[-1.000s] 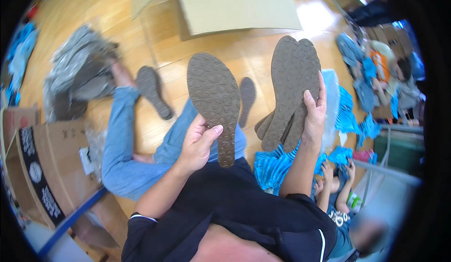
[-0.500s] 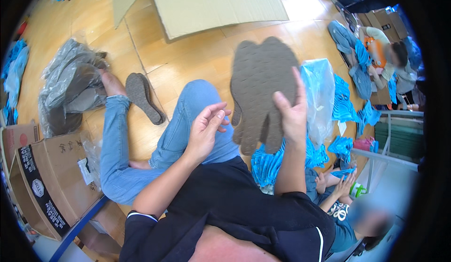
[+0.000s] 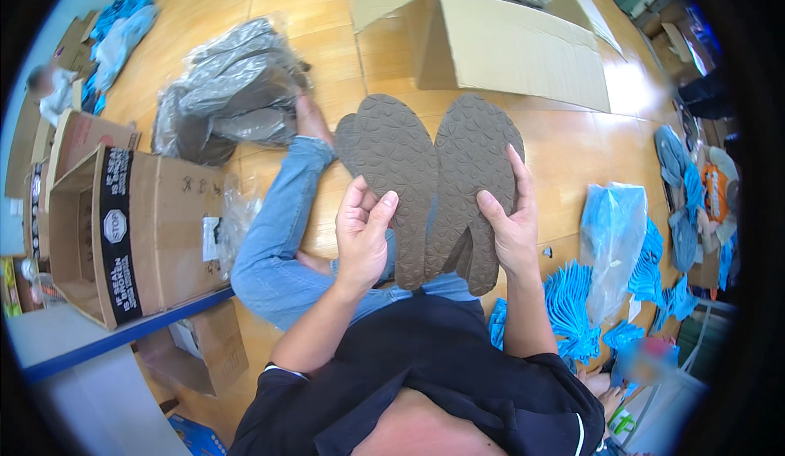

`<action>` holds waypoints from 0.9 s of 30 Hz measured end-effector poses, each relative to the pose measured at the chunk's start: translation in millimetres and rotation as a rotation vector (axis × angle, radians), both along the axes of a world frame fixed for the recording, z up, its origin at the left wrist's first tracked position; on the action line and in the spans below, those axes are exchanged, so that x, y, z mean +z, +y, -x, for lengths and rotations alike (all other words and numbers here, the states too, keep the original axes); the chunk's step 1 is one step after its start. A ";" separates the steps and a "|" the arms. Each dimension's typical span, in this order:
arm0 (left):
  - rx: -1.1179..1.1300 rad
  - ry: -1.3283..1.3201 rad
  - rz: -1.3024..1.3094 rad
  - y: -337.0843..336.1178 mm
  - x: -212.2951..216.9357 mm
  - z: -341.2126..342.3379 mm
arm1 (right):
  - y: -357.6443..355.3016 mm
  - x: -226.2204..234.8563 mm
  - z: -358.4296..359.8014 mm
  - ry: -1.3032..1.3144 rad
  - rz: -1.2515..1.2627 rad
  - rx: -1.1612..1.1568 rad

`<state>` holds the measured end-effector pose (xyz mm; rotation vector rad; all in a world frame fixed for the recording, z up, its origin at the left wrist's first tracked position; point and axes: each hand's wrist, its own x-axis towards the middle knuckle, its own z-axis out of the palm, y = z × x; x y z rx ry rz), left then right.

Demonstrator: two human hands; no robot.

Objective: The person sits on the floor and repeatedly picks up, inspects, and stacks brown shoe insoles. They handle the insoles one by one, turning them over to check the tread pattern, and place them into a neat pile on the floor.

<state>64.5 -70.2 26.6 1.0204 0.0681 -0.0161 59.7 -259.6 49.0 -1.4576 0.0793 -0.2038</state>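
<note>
Several grey-brown shoe insoles with an embossed petal pattern are fanned out in front of me, heels toward my lap. My left hand (image 3: 364,231) pinches the edge of the left insole (image 3: 398,162), thumb on top. With the thumb on its face and fingers round its outer edge, my right hand (image 3: 511,231) grips the right insole (image 3: 477,158). More insole heels show beneath the right one; how many is hidden. Past the left insole, another grey insole (image 3: 346,139) lies partly covered on the floor.
A clear bag of grey insoles (image 3: 237,88) lies near my foot. A large open carton (image 3: 523,51) stands ahead, a taped carton (image 3: 163,219) at left. Blue pieces (image 3: 570,305) and a clear bag (image 3: 613,235) lie at right. People sit along the right side; another person is far left.
My left hand, earlier free beside the insoles, now holds the left one. The insoles are spread into two fanned parts. The whole view has swung left, shifting the surroundings rightward.
</note>
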 end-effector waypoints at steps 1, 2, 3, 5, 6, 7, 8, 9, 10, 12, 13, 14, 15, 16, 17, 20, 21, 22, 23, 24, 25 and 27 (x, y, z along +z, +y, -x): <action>0.019 0.010 0.036 4.7 0.1 1.6 | 5.1 0.9 -0.6 0.007 0.013 0.017; 0.032 0.004 0.047 8.6 0.5 3.5 | 9.0 2.0 -1.1 0.014 0.028 0.031; 0.045 0.009 0.063 11.8 0.9 5.4 | 12.4 2.8 -1.5 0.022 0.045 0.042; 0.061 -0.001 0.081 16.8 1.4 8.3 | 17.5 3.7 -1.6 0.026 0.043 0.061; 0.066 -0.017 0.082 19.1 1.5 9.1 | 19.3 3.8 -1.6 0.037 0.047 0.064; 0.069 -0.033 0.083 20.7 1.6 9.9 | 20.5 3.7 -1.5 0.034 0.027 0.075; 0.075 -0.035 0.065 22.1 1.7 10.7 | 21.4 3.5 -1.4 0.040 0.011 0.081; 0.079 -0.038 0.048 23.3 1.7 11.2 | 22.0 3.1 -0.9 0.049 0.002 0.086; 0.087 -0.034 0.046 23.6 1.8 11.8 | 22.3 2.8 -0.3 0.046 0.005 0.084; 0.084 -0.025 0.033 24.0 2.2 12.4 | 22.3 2.3 1.0 0.053 0.027 0.074; 0.084 -0.018 0.032 23.8 2.6 12.5 | 21.9 2.2 1.4 0.052 0.023 0.076; 0.079 -0.006 0.046 23.7 3.2 12.3 | 21.4 2.1 1.9 0.055 0.020 0.076; 0.073 0.007 0.059 23.1 3.8 12.2 | 20.8 1.8 1.9 0.059 0.017 0.073; 0.070 0.023 0.081 22.5 4.6 12.1 | 20.1 1.4 1.6 0.061 0.012 0.075; 0.066 0.023 0.074 21.7 5.2 11.9 | 19.6 0.7 1.2 0.064 0.008 0.074; 0.053 0.027 0.049 18.8 6.3 12.0 | 18.3 -3.3 -1.0 0.033 0.148 0.071; 0.041 0.030 0.018 18.4 6.4 12.0 | 18.2 -4.9 -1.3 0.051 0.220 0.054; 0.035 0.041 -0.007 18.1 6.2 12.2 | 18.3 -6.7 -1.0 0.037 0.182 0.073; 0.018 0.053 0.006 18.1 5.8 12.4 | 18.6 -8.4 -0.8 0.051 0.143 0.076; 0.009 0.063 0.027 18.7 5.0 11.9 | 19.2 -10.0 0.0 0.046 0.114 0.085; -0.007 0.050 0.056 18.6 4.1 11.6 | 19.8 -11.3 1.1 0.082 0.050 0.094; -0.039 0.044 0.074 18.6 2.3 11.0 | 21.5 -13.8 1.5 0.069 -0.058 0.142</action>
